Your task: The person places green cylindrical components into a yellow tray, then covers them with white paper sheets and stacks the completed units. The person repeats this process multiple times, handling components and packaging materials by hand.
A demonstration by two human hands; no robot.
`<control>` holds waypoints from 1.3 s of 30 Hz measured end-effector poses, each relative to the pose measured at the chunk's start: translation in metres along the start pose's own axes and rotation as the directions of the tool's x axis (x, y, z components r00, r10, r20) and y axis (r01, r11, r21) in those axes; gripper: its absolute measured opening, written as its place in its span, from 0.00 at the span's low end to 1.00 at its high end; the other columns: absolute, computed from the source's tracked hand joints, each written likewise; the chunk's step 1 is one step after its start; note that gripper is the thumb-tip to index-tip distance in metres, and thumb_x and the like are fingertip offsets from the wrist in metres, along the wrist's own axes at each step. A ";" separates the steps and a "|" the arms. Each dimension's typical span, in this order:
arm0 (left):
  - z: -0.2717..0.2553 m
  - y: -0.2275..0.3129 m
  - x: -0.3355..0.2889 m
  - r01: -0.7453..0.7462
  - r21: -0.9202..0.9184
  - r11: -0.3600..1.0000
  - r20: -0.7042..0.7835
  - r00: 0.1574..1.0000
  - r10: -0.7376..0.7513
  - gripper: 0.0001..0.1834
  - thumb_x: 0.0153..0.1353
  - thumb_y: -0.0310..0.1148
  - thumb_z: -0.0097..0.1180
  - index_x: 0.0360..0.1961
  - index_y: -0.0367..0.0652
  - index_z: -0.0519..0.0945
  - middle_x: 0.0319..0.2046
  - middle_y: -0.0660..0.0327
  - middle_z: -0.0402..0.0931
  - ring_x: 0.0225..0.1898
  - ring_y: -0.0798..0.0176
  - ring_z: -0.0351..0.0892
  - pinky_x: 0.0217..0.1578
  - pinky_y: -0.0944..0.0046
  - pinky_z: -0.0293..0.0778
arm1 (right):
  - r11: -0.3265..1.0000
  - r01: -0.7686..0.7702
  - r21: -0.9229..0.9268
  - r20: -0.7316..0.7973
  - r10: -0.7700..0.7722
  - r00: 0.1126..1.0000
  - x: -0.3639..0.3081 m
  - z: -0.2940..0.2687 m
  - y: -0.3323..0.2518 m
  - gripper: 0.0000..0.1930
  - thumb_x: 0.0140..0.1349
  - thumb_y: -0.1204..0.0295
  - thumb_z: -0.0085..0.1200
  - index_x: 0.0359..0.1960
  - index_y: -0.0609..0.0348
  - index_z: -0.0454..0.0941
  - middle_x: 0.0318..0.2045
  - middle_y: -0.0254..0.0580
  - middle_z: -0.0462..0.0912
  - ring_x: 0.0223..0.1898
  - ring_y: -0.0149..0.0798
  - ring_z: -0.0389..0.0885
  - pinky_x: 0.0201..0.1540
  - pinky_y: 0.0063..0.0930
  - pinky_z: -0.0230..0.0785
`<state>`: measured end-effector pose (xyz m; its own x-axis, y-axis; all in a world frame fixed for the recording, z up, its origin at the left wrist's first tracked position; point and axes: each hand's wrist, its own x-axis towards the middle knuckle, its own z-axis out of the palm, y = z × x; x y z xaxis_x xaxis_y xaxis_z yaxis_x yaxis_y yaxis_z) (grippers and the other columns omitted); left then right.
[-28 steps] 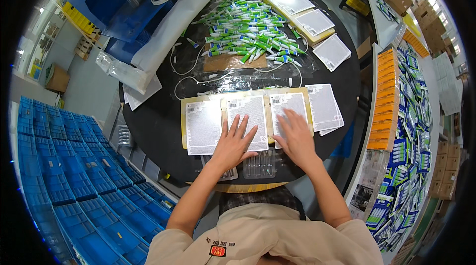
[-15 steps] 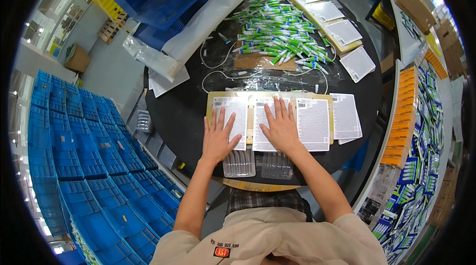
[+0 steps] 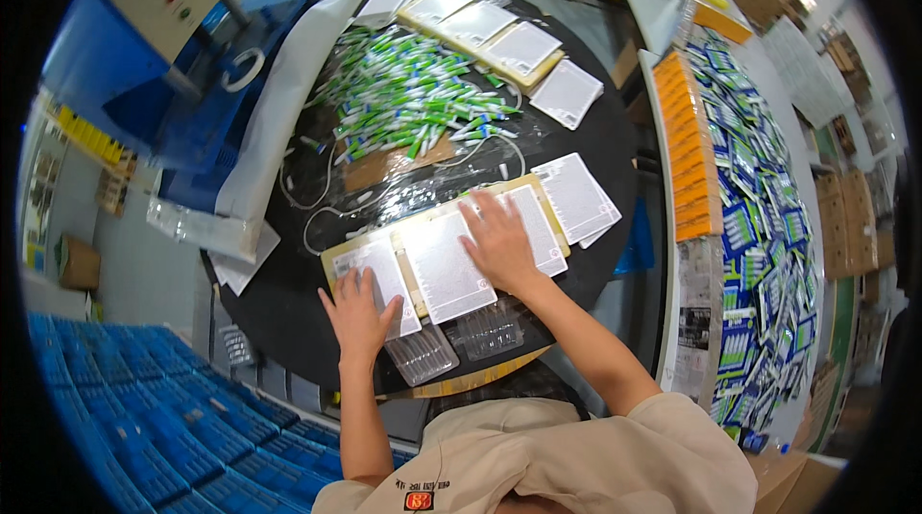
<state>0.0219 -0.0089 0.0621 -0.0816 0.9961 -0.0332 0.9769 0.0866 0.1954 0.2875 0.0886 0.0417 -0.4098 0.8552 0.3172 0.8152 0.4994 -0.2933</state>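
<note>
In the head view, the right hand [image 3: 501,245] is farther right than half a second ago, when it lay on the middle card [image 3: 447,269]. Now it covers the gap between that card and the right card [image 3: 536,221]. Its fingers are a bit apart and blurry, so I cannot tell how hard it presses. The left hand [image 3: 359,322] has slid nearer, with fingers spread wide over the near part of the left card [image 3: 373,257]. The whole scene looks more tipped, too.

The three cards are white, flat and shiny, and sit side by side on a yellow tray [image 3: 408,281]. Just on its near side lie two clear plastic trays [image 3: 421,358] with long grooves. On the far side, a big heap of green and white tubes [image 3: 413,91] lies partly on brown cardboard [image 3: 370,171]. A far yellow tray [image 3: 530,80] holds more white cards. All this is on a round black table [image 3: 288,312]. Blue plastic bins [image 3: 144,418] stand at the left.
</note>
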 end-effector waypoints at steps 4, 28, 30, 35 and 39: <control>-0.003 0.002 0.010 0.002 0.049 0.999 0.077 0.997 -0.006 0.40 0.57 0.54 0.67 0.65 0.42 0.71 0.64 0.46 0.68 0.67 0.38 0.64 0.71 0.29 0.48 | 0.962 -0.216 -0.166 0.028 0.223 0.974 -0.018 0.002 0.035 0.31 0.71 0.48 0.49 0.73 0.42 0.66 0.73 0.59 0.61 0.76 0.58 0.53 0.75 0.65 0.40; -0.067 0.396 -0.130 -0.720 -0.690 -0.081 -0.324 0.207 0.923 0.15 0.67 0.22 0.56 0.54 0.33 0.80 0.44 0.49 0.83 0.46 0.52 0.83 0.50 0.57 0.75 | 0.402 -0.908 -0.117 -0.685 0.629 0.367 -0.475 -0.432 -0.241 0.07 0.65 0.71 0.62 0.43 0.52 0.87 0.41 0.38 0.89 0.38 0.41 0.87 0.42 0.33 0.79; -0.094 0.455 -0.212 -0.622 -0.692 -0.366 -0.406 -0.083 0.910 0.17 0.64 0.21 0.59 0.54 0.34 0.81 0.42 0.50 0.84 0.45 0.50 0.84 0.50 0.57 0.76 | 0.243 -0.940 0.237 -0.746 0.666 -0.016 -0.549 -0.472 -0.286 0.10 0.62 0.73 0.65 0.45 0.54 0.86 0.42 0.39 0.89 0.41 0.39 0.86 0.47 0.34 0.78; -0.131 0.562 -0.403 -0.257 -0.651 -0.714 -0.502 -0.560 0.659 0.20 0.59 0.22 0.64 0.54 0.41 0.83 0.40 0.55 0.86 0.43 0.48 0.83 0.51 0.55 0.77 | -0.057 -0.998 0.021 -0.309 0.949 -0.061 -0.742 -0.498 -0.295 0.36 0.50 0.59 0.75 0.59 0.63 0.77 0.54 0.51 0.83 0.55 0.50 0.81 0.59 0.38 0.72; -0.131 0.585 -0.483 -0.140 -0.614 -0.777 -0.583 -0.583 0.566 0.20 0.61 0.26 0.64 0.55 0.43 0.82 0.40 0.58 0.86 0.42 0.48 0.83 0.55 0.49 0.76 | -0.161 -0.968 0.191 0.239 0.964 -0.113 -0.820 -0.442 -0.246 0.47 0.42 0.51 0.78 0.61 0.67 0.74 0.55 0.58 0.80 0.60 0.55 0.78 0.62 0.42 0.69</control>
<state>0.6069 -0.4374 0.3210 0.4848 -0.5222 0.7016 -0.8689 -0.1965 0.4542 0.6036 -0.7971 0.2526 0.7345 0.4179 -0.5346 0.1872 -0.8821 -0.4323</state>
